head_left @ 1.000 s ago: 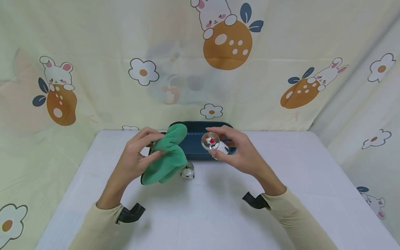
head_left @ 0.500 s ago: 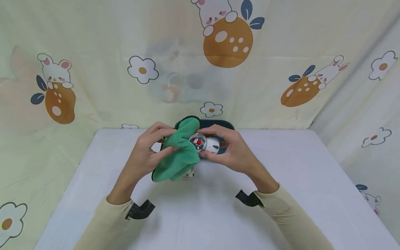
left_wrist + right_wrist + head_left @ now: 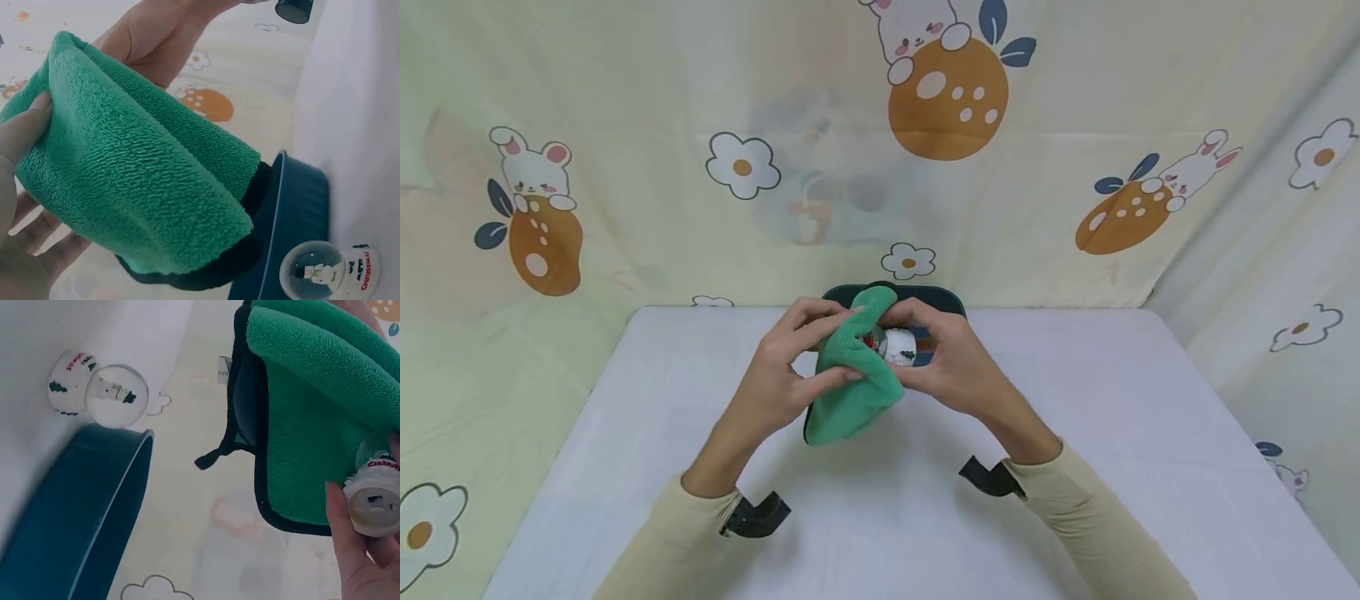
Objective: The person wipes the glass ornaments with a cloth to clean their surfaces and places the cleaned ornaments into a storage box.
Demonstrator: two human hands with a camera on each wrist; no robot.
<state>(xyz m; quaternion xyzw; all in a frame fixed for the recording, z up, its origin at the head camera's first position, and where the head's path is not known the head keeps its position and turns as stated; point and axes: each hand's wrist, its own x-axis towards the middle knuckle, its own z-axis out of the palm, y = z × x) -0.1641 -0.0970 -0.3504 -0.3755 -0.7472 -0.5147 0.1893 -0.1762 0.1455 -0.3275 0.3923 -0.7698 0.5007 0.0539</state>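
My left hand (image 3: 781, 367) pinches a green plush cloth (image 3: 853, 375) with black edging between thumb and fingers. The cloth is folded around the glass ball of a small snow globe (image 3: 900, 347). My right hand (image 3: 951, 354) grips that globe by its white base, whose underside (image 3: 376, 509) faces the right wrist camera. Only a bit of the red figure inside shows in the head view; cloth covers the rest. A second snow globe (image 3: 322, 272), with a snowman inside, stands on the table in front of the tray; in the head view the cloth hides it.
A dark blue tray (image 3: 936, 296) stands at the back of the white-covered table (image 3: 880, 517), behind both hands. Past the table's far edge hangs a patterned curtain (image 3: 820, 83). Each sleeve has a black strap piece (image 3: 756, 515) at the wrist.
My left hand has carried the cloth rightward to the globe, and my right hand has moved slightly left. The globe's ball has gone from bare to mostly wrapped in cloth.
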